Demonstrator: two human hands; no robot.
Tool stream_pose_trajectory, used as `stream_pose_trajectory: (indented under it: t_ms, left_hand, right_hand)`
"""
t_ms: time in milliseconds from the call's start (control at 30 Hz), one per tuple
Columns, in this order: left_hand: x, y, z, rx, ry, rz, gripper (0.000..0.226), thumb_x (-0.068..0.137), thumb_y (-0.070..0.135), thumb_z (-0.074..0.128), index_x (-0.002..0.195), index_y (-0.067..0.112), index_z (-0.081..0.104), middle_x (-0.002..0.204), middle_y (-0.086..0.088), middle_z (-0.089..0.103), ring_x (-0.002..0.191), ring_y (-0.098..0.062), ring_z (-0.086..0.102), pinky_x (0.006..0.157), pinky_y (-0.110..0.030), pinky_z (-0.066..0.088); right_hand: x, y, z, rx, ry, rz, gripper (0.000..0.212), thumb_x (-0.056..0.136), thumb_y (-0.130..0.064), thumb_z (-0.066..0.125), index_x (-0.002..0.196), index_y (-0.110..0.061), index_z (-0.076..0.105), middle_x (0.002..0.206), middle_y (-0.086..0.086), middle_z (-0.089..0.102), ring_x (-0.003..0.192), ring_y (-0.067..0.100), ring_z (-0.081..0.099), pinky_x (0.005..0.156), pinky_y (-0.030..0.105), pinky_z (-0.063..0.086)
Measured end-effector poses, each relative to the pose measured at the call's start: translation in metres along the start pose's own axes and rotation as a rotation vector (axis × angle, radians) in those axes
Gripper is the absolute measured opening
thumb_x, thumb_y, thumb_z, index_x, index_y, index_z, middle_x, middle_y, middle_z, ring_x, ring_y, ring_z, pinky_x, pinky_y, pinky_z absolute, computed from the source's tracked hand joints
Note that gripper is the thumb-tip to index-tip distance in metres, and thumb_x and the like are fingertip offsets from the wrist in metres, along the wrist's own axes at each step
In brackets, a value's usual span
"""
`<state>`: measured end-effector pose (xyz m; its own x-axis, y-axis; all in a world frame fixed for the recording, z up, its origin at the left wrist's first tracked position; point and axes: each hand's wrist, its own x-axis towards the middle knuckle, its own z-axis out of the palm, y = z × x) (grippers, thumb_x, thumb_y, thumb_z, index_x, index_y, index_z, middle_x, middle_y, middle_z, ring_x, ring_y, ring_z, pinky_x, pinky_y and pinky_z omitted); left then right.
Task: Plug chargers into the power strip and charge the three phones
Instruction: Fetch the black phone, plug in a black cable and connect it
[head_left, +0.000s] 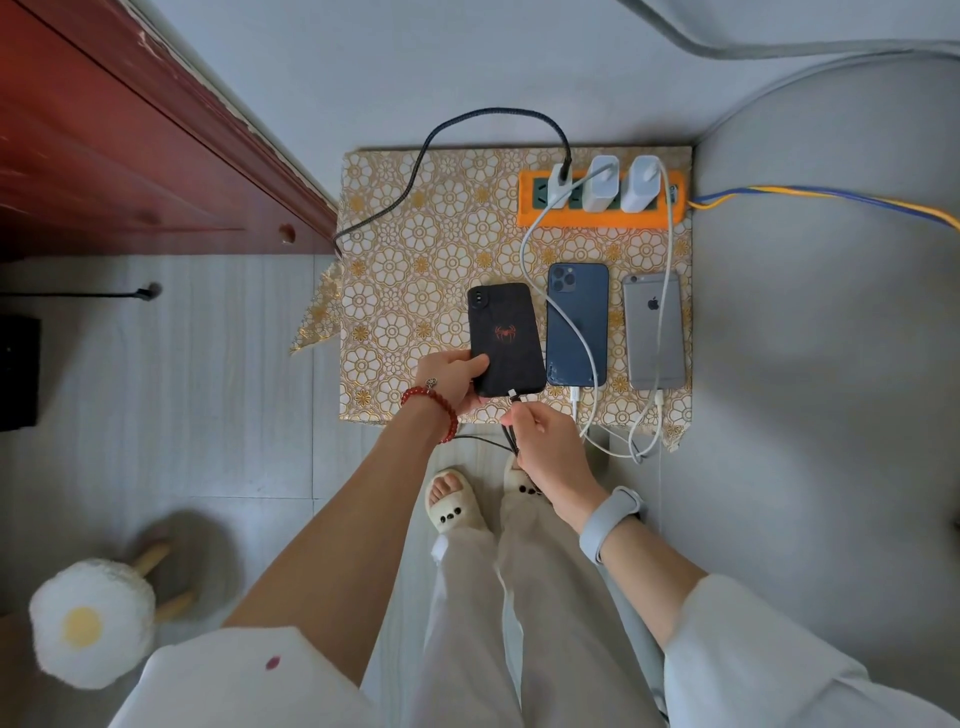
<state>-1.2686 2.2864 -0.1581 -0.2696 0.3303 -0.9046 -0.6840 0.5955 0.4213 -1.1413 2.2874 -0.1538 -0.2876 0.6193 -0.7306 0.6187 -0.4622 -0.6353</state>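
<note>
Although all three chargers already stand in the orange power strip (597, 205) at the far edge of the bench (415, 249), we judge the job to be not quite finished. Nearer to us than the strip, the grey phone (655, 332) and the blue phone (576, 322) lie face down, each with a white cable (524, 244) meeting its near end, so those two look connected. The black phone (506, 338), furthest of the three from the strip, is the one in hand: our left hand (454, 376) is closed around its lower edge, and our right hand (540, 441) pinches the plug of the black cable (415, 171) right at the phone's port. What seems left is seating that plug and setting the phone down.

We cannot tell whether the plug is fully in; the fingers hide part of it. All screens face down, so no charging sign shows. The strip's own lead (831, 200) runs out of view, so whether it has power is unknown.
</note>
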Motion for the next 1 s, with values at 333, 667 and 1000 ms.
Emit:
stream_pose_trajectory:
  t_ms: [333,667,1000]
  left_hand:
    - [-0.002,0.002,0.0,-0.05,-0.003,-0.003,0.009,0.088,-0.004,0.046,0.088,-0.003,0.055,0.076,-0.009,0.058,0.063,-0.019,0.057,0.039,-0.018,0.05]
    - [0.0,-0.003,0.004,0.116,-0.04,-0.02,0.021,0.089,-0.002,0.045,0.108,-0.008,0.054,0.091,-0.016,0.059,0.07,-0.022,0.06,0.052,-0.021,0.057]
    - [0.014,-0.001,-0.015,0.364,-0.004,0.033,0.028,0.089,0.001,0.048,0.116,-0.003,0.054,0.097,-0.017,0.059,0.067,-0.02,0.06,0.052,-0.022,0.057]
  right_hand:
    - [-0.001,-0.002,0.001,0.012,0.027,0.028,0.032,0.09,-0.024,0.041,0.083,-0.004,0.065,0.063,-0.009,0.057,0.06,0.014,0.049,0.078,0.044,0.049]
    - [0.006,-0.001,0.012,0.121,0.113,0.132,0.034,0.093,-0.019,0.037,0.073,-0.003,0.059,0.054,-0.005,0.043,0.055,0.016,0.039,0.069,0.038,0.035]
    - [0.013,-0.003,0.024,0.029,-0.022,0.169,0.034,0.091,-0.016,0.037,0.076,0.005,0.059,0.058,0.007,0.054,0.048,0.018,0.05,0.058,0.031,0.04]
